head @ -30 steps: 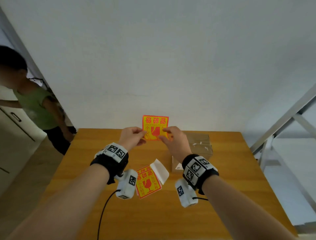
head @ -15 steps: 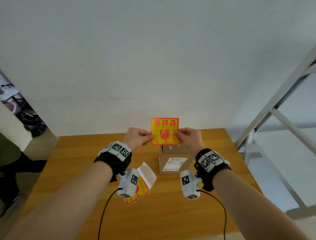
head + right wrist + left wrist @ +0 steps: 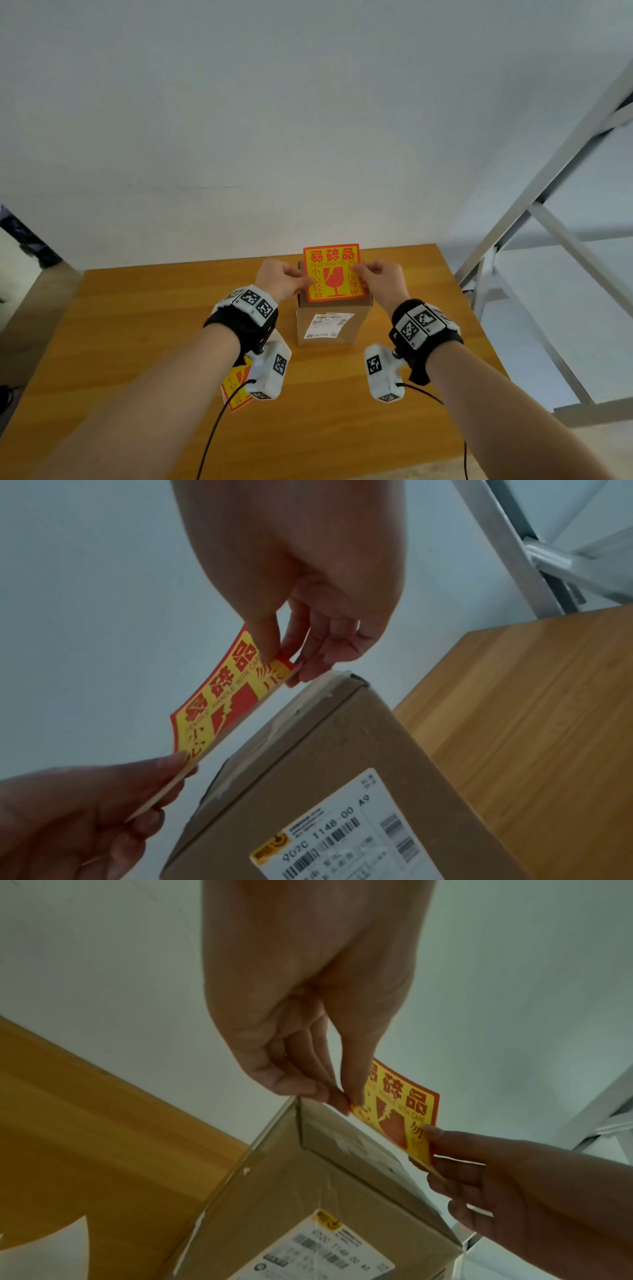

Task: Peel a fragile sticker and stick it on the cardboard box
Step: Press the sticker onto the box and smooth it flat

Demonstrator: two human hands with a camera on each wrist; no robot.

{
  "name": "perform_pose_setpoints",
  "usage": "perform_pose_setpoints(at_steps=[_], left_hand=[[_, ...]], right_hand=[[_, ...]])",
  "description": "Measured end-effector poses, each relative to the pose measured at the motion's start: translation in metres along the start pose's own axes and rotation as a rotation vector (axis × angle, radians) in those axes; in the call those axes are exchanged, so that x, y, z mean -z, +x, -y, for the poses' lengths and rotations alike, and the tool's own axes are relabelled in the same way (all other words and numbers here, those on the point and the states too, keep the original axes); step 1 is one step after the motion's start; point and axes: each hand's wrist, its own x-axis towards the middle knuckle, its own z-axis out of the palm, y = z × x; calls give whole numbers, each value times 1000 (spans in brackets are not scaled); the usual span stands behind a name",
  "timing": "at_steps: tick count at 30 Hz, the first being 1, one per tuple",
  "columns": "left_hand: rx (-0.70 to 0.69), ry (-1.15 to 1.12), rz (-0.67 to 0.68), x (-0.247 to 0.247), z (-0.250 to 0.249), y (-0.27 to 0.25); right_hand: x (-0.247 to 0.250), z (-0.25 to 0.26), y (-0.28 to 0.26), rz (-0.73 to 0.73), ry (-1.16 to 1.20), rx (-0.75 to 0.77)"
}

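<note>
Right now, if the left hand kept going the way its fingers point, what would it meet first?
Probably the cardboard box top: the left hand, pinching the fragile sticker, points down just above it. Depth is uncertain.

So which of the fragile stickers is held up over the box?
The whole fragile sticker, pinched at its side edges by left hand and right hand above the cardboard box; the others lie on the table.

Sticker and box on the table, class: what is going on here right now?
A person holds a red and yellow fragile sticker by its two side edges, the left hand pinching one and the right hand the other. It hangs just above the top of the cardboard box, which stands on the wooden table. In the wrist views a gap shows between sticker and box, so it is not stuck on yet. More stickers lie on the table under the left wrist.
</note>
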Motion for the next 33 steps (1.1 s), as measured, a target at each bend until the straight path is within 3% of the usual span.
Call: perform_pose_setpoints(at_steps=[13, 33], left_hand=[[47, 35, -93, -18, 3, 4], [100, 98, -150, -25, 3, 9]], right_hand=[[3, -8, 6, 65, -264, 30], [4, -8, 14, 104, -384, 79]])
